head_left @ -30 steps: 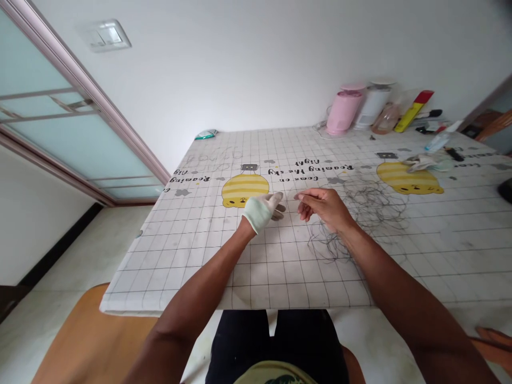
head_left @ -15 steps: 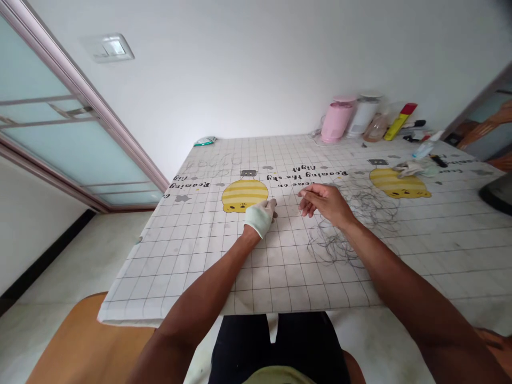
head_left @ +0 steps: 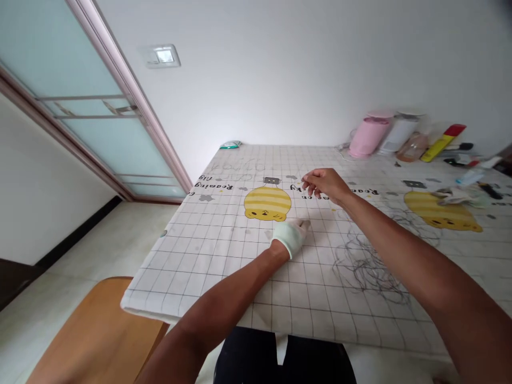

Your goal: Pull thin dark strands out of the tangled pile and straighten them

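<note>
My left hand (head_left: 292, 237), in a pale mint-white glove, rests low on the checked tablecloth (head_left: 224, 266), just in front of a printed yellow bear. Its fingers are closed, and whatever they hold is hidden or too small to see. Bare and raised over the printed lettering, my right hand (head_left: 324, 184) has thumb and forefinger pinched together, the other fingers curled. Anything in that pinch is too fine to make out. A loose tangle of thin dark strands (head_left: 372, 266), thread or wire, lies on the cloth beneath and beside my right forearm.
At the back right stand a pink cylindrical device (head_left: 370, 136), a white one (head_left: 400, 133), a bottle (head_left: 412, 146) and a yellow-red container (head_left: 444, 143). A crumpled cloth (head_left: 460, 194) lies right. A green-edged packet (head_left: 231, 144) sits at the back left corner; a brown chair (head_left: 100, 330) stands front left.
The view has turned left. My right hand has moved up and leftward over the cloth, away from my left hand. My left hand has shifted slightly nearer and stays closed.
</note>
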`<move>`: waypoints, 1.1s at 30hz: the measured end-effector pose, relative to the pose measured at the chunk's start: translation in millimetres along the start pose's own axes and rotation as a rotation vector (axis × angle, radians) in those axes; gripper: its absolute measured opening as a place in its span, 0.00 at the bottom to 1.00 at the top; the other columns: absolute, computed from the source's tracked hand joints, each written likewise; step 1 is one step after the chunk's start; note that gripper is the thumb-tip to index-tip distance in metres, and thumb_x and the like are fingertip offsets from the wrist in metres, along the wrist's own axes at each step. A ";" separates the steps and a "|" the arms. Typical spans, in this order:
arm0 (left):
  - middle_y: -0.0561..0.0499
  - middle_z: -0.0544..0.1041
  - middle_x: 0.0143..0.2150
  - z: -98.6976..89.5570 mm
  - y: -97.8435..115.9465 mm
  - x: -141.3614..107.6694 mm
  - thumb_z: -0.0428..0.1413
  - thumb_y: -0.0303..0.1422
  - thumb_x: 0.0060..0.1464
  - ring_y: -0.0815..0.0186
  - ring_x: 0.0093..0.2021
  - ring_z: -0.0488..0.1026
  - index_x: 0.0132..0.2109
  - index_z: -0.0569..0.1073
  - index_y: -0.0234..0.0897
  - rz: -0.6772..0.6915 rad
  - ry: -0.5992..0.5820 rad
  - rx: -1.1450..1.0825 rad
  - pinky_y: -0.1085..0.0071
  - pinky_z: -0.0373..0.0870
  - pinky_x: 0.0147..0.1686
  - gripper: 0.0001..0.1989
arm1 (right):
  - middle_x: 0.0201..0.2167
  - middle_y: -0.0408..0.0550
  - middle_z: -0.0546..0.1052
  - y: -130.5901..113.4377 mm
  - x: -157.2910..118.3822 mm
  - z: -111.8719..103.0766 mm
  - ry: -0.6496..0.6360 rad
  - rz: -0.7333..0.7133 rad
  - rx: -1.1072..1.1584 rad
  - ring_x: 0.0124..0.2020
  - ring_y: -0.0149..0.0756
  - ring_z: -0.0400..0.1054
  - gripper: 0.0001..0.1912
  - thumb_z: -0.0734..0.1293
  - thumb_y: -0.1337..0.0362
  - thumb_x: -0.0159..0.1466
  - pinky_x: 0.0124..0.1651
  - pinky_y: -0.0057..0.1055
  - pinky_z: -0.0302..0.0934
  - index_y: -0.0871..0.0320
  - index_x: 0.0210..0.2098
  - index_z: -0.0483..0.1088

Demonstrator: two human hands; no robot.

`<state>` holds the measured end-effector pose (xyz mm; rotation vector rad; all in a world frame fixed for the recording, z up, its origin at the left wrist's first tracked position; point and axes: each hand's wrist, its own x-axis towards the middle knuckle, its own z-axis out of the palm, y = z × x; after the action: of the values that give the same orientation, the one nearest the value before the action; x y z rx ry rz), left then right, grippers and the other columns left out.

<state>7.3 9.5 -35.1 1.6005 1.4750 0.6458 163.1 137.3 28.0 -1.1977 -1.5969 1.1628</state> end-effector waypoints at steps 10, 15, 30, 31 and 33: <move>0.45 0.83 0.48 7.9 -4.0 5.4 0.46 0.39 0.71 0.55 0.50 0.77 0.49 0.83 0.45 0.168 -0.086 0.379 0.64 0.70 0.48 0.19 | 0.30 0.58 0.81 17.4 111.7 63.4 0.003 0.102 0.006 0.17 0.29 0.68 0.10 0.77 0.68 0.62 0.14 0.25 0.52 0.64 0.28 0.75; 0.41 0.82 0.44 16.5 -9.6 11.4 0.43 0.43 0.71 0.53 0.47 0.77 0.43 0.82 0.41 0.185 -0.067 0.375 0.60 0.72 0.46 0.23 | 0.30 0.57 0.81 27.8 141.2 85.6 -0.040 0.127 0.005 0.18 0.28 0.69 0.08 0.77 0.70 0.62 0.14 0.24 0.52 0.65 0.30 0.76; 0.43 0.82 0.39 15.1 -8.5 11.4 0.43 0.41 0.72 0.55 0.41 0.78 0.40 0.82 0.41 0.240 -0.113 0.488 0.62 0.68 0.37 0.24 | 0.19 0.50 0.74 43.6 220.0 69.5 0.115 0.216 -0.155 0.16 0.26 0.63 0.12 0.79 0.72 0.60 0.17 0.24 0.53 0.66 0.31 0.72; 0.43 0.82 0.39 15.1 -7.9 11.9 0.43 0.41 0.71 0.55 0.41 0.78 0.40 0.82 0.41 0.226 -0.119 0.492 0.61 0.68 0.36 0.24 | 0.19 0.50 0.74 44.3 224.6 71.5 0.116 0.222 -0.169 0.16 0.26 0.63 0.12 0.79 0.72 0.60 0.18 0.24 0.53 0.66 0.31 0.72; 0.42 0.83 0.39 15.1 -7.1 12.9 0.43 0.42 0.71 0.55 0.40 0.78 0.39 0.82 0.41 0.210 -0.137 0.499 0.61 0.66 0.34 0.24 | 0.19 0.49 0.74 46.0 233.0 75.3 0.119 0.235 -0.201 0.17 0.27 0.64 0.12 0.79 0.73 0.59 0.19 0.23 0.55 0.66 0.33 0.72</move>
<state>18.2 18.2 -51.0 2.1563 1.4478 0.2800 50.0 354.6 -18.0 -1.5904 -1.5403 1.0705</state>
